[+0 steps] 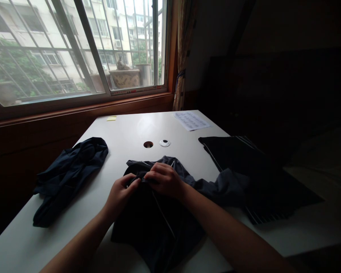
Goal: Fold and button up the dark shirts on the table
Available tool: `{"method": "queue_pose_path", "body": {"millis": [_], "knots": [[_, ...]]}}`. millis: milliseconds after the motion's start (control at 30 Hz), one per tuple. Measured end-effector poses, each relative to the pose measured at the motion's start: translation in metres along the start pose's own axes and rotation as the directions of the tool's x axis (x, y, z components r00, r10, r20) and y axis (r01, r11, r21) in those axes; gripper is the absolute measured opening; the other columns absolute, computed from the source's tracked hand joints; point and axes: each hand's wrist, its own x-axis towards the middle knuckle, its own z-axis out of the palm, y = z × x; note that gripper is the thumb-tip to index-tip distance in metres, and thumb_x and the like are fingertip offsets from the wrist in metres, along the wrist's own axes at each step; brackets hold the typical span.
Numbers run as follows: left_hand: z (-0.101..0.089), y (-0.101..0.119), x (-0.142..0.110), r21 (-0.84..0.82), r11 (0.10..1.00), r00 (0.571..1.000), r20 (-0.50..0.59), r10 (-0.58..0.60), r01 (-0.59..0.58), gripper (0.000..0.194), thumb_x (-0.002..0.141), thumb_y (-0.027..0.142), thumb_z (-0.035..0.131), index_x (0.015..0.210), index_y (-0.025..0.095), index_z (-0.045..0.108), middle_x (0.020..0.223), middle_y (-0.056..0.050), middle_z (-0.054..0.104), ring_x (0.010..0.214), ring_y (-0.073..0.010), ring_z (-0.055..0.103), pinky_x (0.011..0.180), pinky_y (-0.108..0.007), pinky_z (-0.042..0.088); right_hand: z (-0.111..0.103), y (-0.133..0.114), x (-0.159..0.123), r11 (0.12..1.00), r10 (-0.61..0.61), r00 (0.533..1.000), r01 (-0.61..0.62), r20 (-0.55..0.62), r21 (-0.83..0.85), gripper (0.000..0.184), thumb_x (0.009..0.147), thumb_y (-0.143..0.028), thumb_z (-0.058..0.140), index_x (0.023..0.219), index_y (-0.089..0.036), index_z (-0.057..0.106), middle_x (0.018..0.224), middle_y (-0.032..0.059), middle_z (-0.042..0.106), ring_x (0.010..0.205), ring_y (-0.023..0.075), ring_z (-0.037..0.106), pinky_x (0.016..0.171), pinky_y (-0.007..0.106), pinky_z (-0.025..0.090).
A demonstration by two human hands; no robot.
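Note:
A dark jacket (159, 223) with thin white piping lies in front of me on the white table, its grey-blue sleeve (216, 187) stretched out to the right. My left hand (122, 193) pinches the upper edge of the jacket between thumb and fingers. Close beside it, my right hand (166, 180) grips the same edge, its fingers bent over the cloth. What lies between the fingertips is dark and hard to make out. The jacket's lower part spreads toward me between my forearms.
To the left lies a crumpled navy garment (74, 174). On the right is a flat dark garment (250, 174) with white stripes. Farther back on the table (125, 132) are a cable hole (148, 145), its round cover (165, 143), printed paper (191, 120) and a yellow note (111, 118).

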Motion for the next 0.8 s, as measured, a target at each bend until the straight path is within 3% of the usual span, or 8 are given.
{"method": "queue_pose_path", "body": {"millis": [133,367,500,633,800], "knots": [[0.000,-0.007,0.001,-0.146,0.983,0.992,0.063,-0.106,0.114,0.027,0.082,0.045,0.071,0.076,0.019,0.067,0.069,0.001,0.057,0.064,-0.0147,0.050,0.059,-0.023,0.040,-0.002,0.000,-0.001,0.994,-0.083,0.996,0.086,0.044,-0.070,0.009,0.092,-0.026,0.065,0.098,-0.020,0.066,0.079,0.0027,0.063,0.072,0.0165,0.057,0.072,0.032,0.052],[-0.001,-0.010,0.005,-0.349,0.922,0.981,-0.029,-0.193,0.171,0.025,0.083,0.043,0.071,0.084,0.019,0.067,0.074,0.000,0.058,0.069,-0.0154,0.053,0.062,-0.023,0.042,-0.008,0.003,-0.001,0.984,-0.141,0.986,0.150,0.094,-0.100,0.010,0.093,-0.020,0.061,0.102,-0.023,0.065,0.078,0.0008,0.062,0.072,0.0151,0.057,0.069,0.031,0.049],[-0.005,-0.004,0.005,-0.386,0.912,0.987,-0.020,-0.162,0.142,0.024,0.087,0.042,0.067,0.083,0.018,0.063,0.073,0.001,0.057,0.067,-0.0136,0.051,0.061,-0.022,0.042,-0.013,0.009,-0.001,1.000,-0.016,0.999,0.015,-0.037,-0.014,0.011,0.089,-0.017,0.062,0.099,-0.023,0.063,0.081,0.0017,0.064,0.075,0.0163,0.059,0.071,0.031,0.051],[-0.009,-0.002,0.004,-0.318,0.943,0.993,-0.027,-0.111,0.097,0.025,0.089,0.043,0.064,0.083,0.018,0.061,0.073,0.002,0.056,0.067,-0.0128,0.050,0.060,-0.021,0.040,-0.021,0.013,0.001,0.970,0.224,0.957,-0.200,-0.187,0.136,0.015,0.087,-0.012,0.062,0.096,-0.024,0.062,0.086,0.0026,0.064,0.080,0.0174,0.062,0.073,0.032,0.053],[-0.011,-0.006,0.006,-0.154,0.987,0.999,-0.031,-0.037,0.032,0.025,0.093,0.044,0.059,0.091,0.019,0.062,0.080,0.001,0.060,0.073,-0.0154,0.054,0.066,-0.025,0.043,-0.019,0.010,0.004,0.905,0.367,0.914,-0.308,-0.172,0.292,0.014,0.087,-0.012,0.062,0.093,-0.024,0.061,0.087,0.0018,0.063,0.080,0.0167,0.063,0.074,0.031,0.053]]}}
